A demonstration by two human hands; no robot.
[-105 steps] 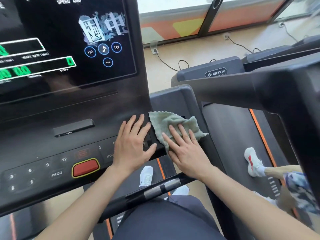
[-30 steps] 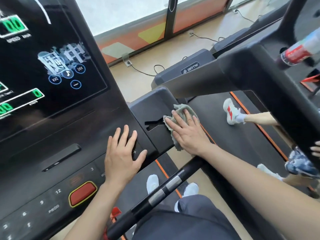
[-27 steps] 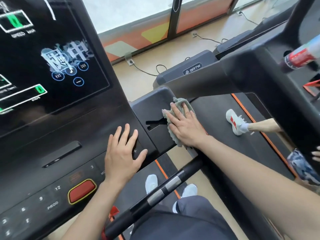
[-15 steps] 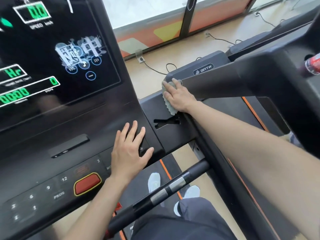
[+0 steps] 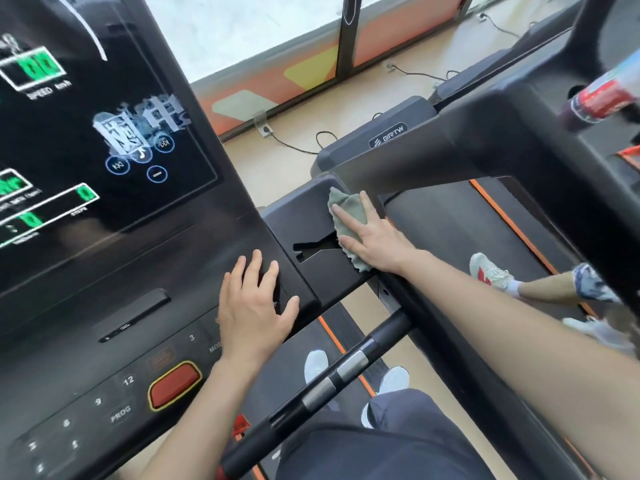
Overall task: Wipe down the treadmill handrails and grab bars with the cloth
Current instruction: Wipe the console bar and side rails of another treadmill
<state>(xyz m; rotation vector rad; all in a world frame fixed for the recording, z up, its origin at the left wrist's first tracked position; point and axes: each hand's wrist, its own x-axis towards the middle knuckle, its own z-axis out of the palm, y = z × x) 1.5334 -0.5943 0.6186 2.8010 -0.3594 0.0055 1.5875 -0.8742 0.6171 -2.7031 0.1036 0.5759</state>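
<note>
Left hand: your left hand [image 5: 256,306] lies palm down on the right edge of the console [image 5: 104,341], fingers straight and spread, holding nothing.
Right hand: your right hand [image 5: 377,240] is flat, with straight fingers pressing the cloth [image 5: 348,207] onto the handrail panel [image 5: 301,216].
Grab bar: one black bar [image 5: 332,379] with two silver sensor sleeves crosses just in front of you, below both wrists.
Shoes: two white ones of yours [image 5: 316,365] show on the belt beneath the bar.
Keypad: you can read 12, 9, 6, 3 and PROG beside one red button [image 5: 175,384] ringed in yellow.
Cloth: one grey-green cloth sits under your right palm. Its edge shows past the fingertips and below the heel of the hand, just beside a slot [image 5: 313,247] in the panel. It is apart from your left hand, further out and to the right.
Screen: the display [image 5: 86,116] reads SPEED km/h and STEPS with green digits; the other small text is blurred.
Next treadmill: its cover [image 5: 388,136] reads BRTW, and another person's white-and-red shoe [image 5: 490,273] stands on its belt.
Bottle: one with a red label [image 5: 602,98] sits at the far right; its writing is unreadable.
</note>
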